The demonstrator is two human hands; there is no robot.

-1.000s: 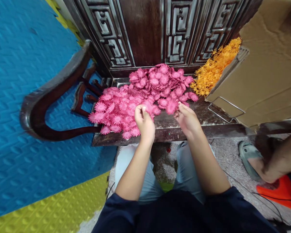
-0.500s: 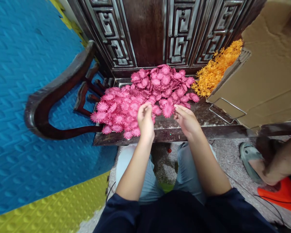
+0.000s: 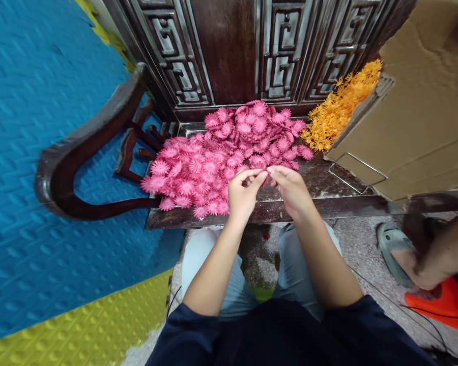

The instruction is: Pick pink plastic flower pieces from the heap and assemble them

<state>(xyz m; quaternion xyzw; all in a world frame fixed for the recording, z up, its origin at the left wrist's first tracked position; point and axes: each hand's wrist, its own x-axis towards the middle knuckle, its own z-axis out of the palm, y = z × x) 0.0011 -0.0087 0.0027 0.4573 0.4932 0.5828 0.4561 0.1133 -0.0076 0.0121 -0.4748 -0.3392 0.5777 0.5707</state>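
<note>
Drawn inward since the frame half a second ago, the left hand (image 3: 244, 195) now meets the right hand (image 3: 292, 192) over the front of a dark wooden bench (image 3: 315, 180), at a single pink flower (image 3: 266, 181) that faced the camera then and is mostly hidden now. Both hands pinch that flower between thumb and forefinger, tips nearly touching, just in front of a heap of pink flowers (image 3: 193, 166). Close two-handed fingertip handling of one piece appears to be the step under way; the next move seems to call for a steady right pinch and a light, exact touch from the left. What passes between the fingertips (a fold, a layer or merely an edge) is too small to tell. A cardboard sheet (image 3: 423, 107), cut off at the frame's edge, partly screens an orange heap (image 3: 338, 107); another person's foot (image 3: 404, 262) shows at right.
</note>
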